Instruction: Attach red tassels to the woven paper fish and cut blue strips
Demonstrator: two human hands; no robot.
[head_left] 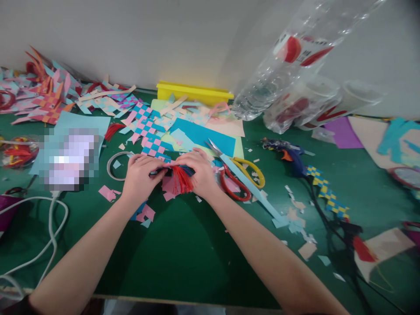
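Note:
My left hand (146, 172) and my right hand (201, 169) come close together above the green table. Between them hangs a red tassel (182, 179), its threads spreading downward. Fingers of both hands are bent around a small dark piece at the top of the tassel, mostly hidden by them. Just beyond lies a blue and pink woven paper strip (153, 146). Scissors with one red and one yellow handle (235, 186) rest by my right hand, partly under a light blue paper strip (254, 189). A roll of tape (114, 173) lies left of my left hand.
A phone-like blurred device (70, 162) with a white cable (52, 227) lies on the left. A glue gun (292, 159) is on the right, its dark cord running forward. Behind stand a plastic bottle (262, 87) and cups (352, 100). Paper scraps (295, 221) are scattered about.

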